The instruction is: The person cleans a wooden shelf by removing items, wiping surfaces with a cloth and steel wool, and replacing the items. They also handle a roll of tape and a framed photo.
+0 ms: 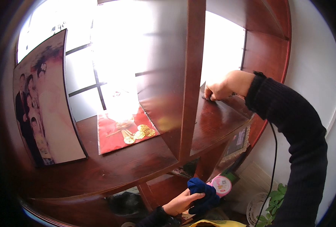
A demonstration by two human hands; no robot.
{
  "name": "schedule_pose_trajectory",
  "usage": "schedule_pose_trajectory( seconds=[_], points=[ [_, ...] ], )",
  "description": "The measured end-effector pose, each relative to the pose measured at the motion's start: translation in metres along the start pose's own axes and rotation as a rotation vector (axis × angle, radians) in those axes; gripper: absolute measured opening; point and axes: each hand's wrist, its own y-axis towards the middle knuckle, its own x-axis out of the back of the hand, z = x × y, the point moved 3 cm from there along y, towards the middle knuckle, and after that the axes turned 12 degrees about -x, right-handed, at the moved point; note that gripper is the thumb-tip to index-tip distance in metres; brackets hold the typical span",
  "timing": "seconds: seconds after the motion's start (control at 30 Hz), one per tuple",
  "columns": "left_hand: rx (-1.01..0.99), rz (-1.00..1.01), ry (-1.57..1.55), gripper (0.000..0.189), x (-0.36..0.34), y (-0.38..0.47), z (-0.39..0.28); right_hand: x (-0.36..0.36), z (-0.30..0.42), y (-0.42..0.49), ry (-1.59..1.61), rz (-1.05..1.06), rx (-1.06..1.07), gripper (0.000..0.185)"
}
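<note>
My left hand (180, 202) holds a bunched dark blue cloth (203, 195) low in the view, just left of a pink round tub (222, 185) with a printed lid. Up at the right, my right hand (220, 88) reaches into a compartment of the reddish-brown wooden shelf unit (213, 120). Its fingers are bent down around a small dark thing (205, 98) at the shelf board; what this is cannot be told. Left of the upright divider (188, 85), a red card with gold ornaments (114, 142) leans on the board.
A large framed photograph of several people (51, 113) stands at the left. Bright panes lie behind the shelves. In a lower compartment is an ornate picture frame (236, 143). A green plant (277, 197) and a clear round container (254, 208) are low right; a black cable (274, 161) hangs nearby.
</note>
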Motion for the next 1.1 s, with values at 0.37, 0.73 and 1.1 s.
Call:
schedule_pose_trajectory(
  seconds=[0.37,0.73,1.1],
  points=[
    [-0.053,0.029,-0.055,0.048,-0.008,0.009,0.001,-0.003,0.006,-0.057,0.237,0.057,0.352,0.032],
    [-0.196,0.414,-0.307,0.08,-0.06,0.01,0.02,-0.052,-0.072,-0.186,0.843,-0.508,0.604,0.028],
    [-0.428,0.353,-0.287,0.064,-0.095,0.002,0.048,-0.22,0.044,-0.251,0.858,-0.308,0.52,0.047]
  ],
)
